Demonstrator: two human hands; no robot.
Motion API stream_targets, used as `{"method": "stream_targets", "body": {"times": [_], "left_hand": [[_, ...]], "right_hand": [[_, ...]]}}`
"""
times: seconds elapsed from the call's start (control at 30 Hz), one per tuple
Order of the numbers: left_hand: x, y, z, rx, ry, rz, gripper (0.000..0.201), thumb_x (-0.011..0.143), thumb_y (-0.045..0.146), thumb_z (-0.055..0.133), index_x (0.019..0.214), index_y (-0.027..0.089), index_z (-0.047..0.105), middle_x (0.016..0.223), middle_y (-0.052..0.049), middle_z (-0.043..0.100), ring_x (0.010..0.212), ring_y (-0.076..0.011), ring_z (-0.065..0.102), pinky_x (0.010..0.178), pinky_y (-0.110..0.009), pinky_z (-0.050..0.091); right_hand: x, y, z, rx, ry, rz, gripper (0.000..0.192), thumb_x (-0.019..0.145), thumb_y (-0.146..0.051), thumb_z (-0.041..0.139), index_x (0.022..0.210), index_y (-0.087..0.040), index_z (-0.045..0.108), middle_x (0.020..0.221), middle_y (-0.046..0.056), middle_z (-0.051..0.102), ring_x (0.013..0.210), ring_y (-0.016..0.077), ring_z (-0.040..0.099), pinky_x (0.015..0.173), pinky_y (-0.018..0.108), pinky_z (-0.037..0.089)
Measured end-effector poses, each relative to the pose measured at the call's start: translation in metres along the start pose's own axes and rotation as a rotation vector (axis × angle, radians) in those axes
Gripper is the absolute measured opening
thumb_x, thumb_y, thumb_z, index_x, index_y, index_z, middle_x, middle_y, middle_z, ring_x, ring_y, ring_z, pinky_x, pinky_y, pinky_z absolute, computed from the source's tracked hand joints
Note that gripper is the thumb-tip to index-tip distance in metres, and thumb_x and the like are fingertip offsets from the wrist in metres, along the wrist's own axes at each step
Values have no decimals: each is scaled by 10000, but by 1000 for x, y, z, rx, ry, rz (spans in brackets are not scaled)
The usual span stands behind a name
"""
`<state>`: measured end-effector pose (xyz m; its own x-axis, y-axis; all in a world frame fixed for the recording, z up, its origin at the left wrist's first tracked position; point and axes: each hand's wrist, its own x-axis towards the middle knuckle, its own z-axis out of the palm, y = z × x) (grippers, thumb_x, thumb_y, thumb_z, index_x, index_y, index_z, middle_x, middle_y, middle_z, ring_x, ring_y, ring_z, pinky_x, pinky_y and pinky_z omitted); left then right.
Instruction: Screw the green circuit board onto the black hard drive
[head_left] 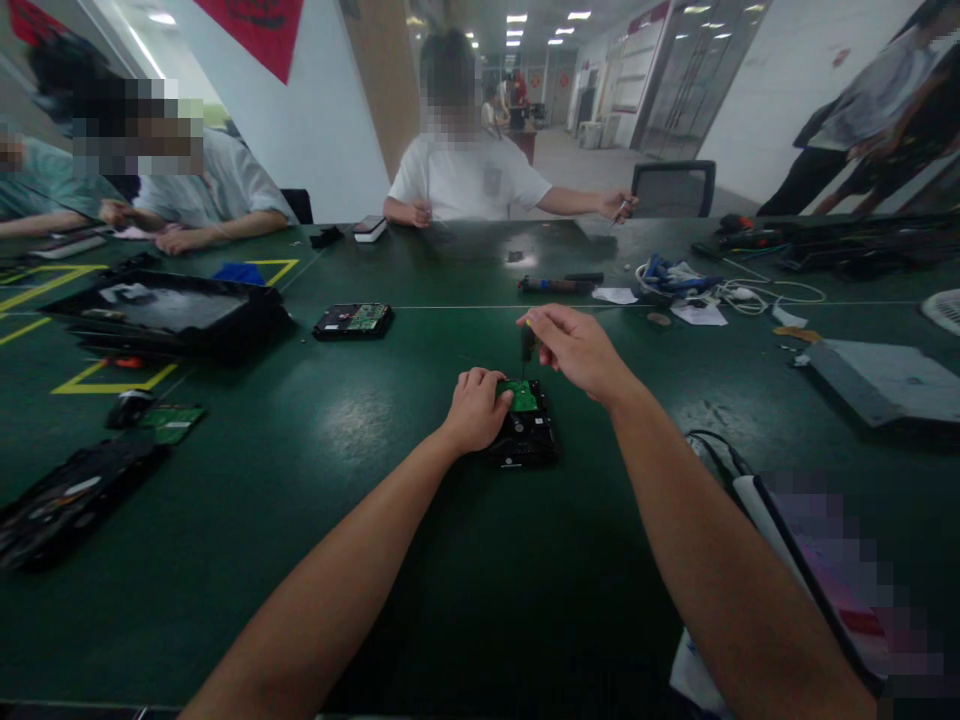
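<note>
Pressing down on hard drive (525,432), left hand (475,408) lies flat on desk (360,560). Right hand (576,350) pinches screwdriver (527,345) upright over its green board (521,394).

The surface (315,520) is dark green with yellow tape lines (112,385). The drive (529,440) is black with a green board (521,396). The screwdriver (527,343) is black, yellow-tipped. A red banner (259,30) hangs on the white wall (315,130).

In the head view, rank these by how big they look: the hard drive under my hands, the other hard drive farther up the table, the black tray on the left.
1. black tray
2. hard drive under the hands and the farther hard drive: look alike, and distance differs, so no ranking.
</note>
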<state>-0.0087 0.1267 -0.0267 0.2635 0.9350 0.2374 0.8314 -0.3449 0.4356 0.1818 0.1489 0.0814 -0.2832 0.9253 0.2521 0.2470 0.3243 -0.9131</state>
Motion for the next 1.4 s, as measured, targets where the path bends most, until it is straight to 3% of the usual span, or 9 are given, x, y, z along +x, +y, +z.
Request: {"method": "stream_targets", "body": {"times": [0.2,0.37,0.5,0.67,0.8,0.97,1.17,1.3,1.4], "left_hand": [[1,1,0,-11,-7,-3,371,1028,369,477,1333,183,578,1269,-137,578,1240,-316,479,1089,-482,419],[0,0,-1,-15,-3,2,370,1029,371,472,1332,188,581,1263,-136,579,1236,-319,481,1085,-483,420],[0,0,-1,-18,0,1,374,1030,370,472,1338,188,580,1259,-134,580,1236,-316,483,1083,-476,421],[1,0,0,-4,-1,-1,363,1026,372,484,1330,199,584,1259,-129,581,1235,-316,488,1085,-478,420],[0,0,0,-6,3,0,363,1028,377,478,1326,197,584,1258,-128,577,1240,-312,486,1086,-473,421],[0,1,0,-13,4,1,370,1027,380,479,1327,189,584,1263,-136,583,1233,-315,486,1087,-481,422],[1,0,0,-13,4,3,362,1023,378,489,1323,200,586,1265,-131,582,1242,-315,487,1091,-482,419],[0,-1,1,-16,14,8,362,1020,373,493,1318,192,593,1258,-136,586,1233,-319,489,1089,-485,419],[1,-1,1,-12,13,8,362,1021,373,492,1314,189,596,1255,-136,586,1224,-320,490,1087,-484,419]], "right_hand": [[2,6,-2,-23,82,37,337,913,-551,687,859,-232,594,729,15,633,607,141,568,531,297,416],[3,6,-2,11,65,49,240,988,-444,563,904,-227,622,935,51,733,516,97,546,454,287,345],[2,5,0,63,27,14,356,1011,-557,514,1016,-236,667,1004,64,726,536,101,582,454,286,374],[1,2,3,86,-2,17,418,1012,-615,489,1128,-261,680,798,27,655,565,131,585,501,290,424],[1,1,0,9,28,-10,324,966,-562,605,971,-250,691,693,-11,575,575,126,516,494,273,364],[4,6,-4,-15,145,93,283,908,-466,691,794,-229,588,664,1,596,539,122,517,463,277,331],[3,3,-1,44,69,62,265,1003,-463,529,936,-228,633,977,60,748,506,92,514,443,283,327],[3,2,1,82,30,41,402,1015,-586,482,1031,-229,667,1022,72,732,557,98,545,457,274,361],[4,3,2,154,4,44,349,1021,-522,492,1087,-232,676,1025,69,715,584,106,577,477,273,388]]}}
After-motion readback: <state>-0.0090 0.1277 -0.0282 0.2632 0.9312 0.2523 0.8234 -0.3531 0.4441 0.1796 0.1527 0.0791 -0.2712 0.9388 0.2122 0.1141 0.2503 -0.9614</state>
